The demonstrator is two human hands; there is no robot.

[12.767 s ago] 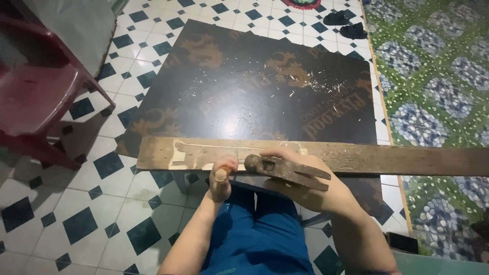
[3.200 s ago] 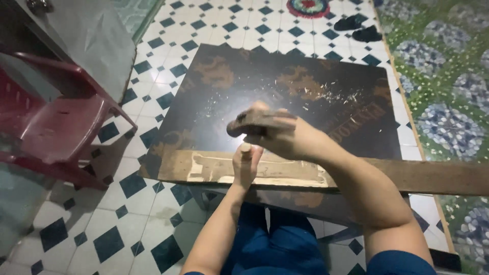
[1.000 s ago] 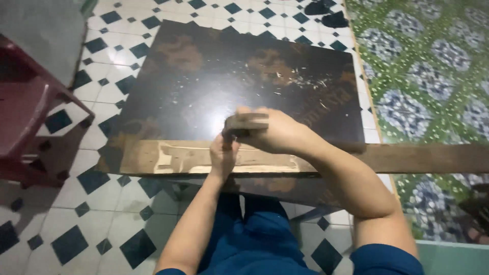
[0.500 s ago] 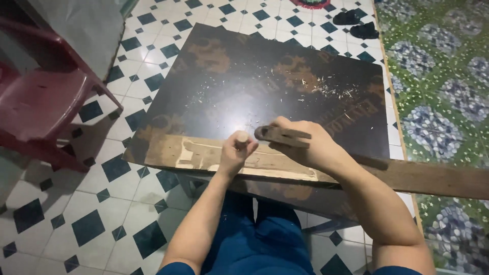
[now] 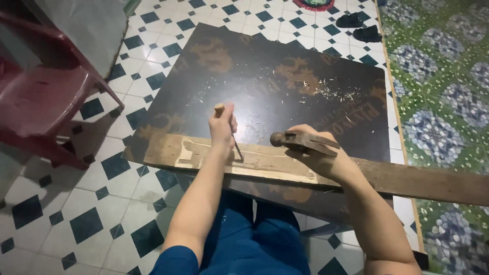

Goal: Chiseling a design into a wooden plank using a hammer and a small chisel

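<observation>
From the head camera, the left hand [image 5: 222, 126] is closed round a wooden-handled chisel [image 5: 230, 133], its tip set on the long wooden plank [image 5: 265, 164] lying across the near edge of the dark plywood sheet [image 5: 265, 86]. The right hand [image 5: 320, 157] is wrapped round a hammer [image 5: 301, 141], resting on the plank. I'd keep the chisel steady and strike squarely. Wood chips [image 5: 331, 92] litter the sheet; a red plastic chair [image 5: 41, 97] stands left, clear of the work
</observation>
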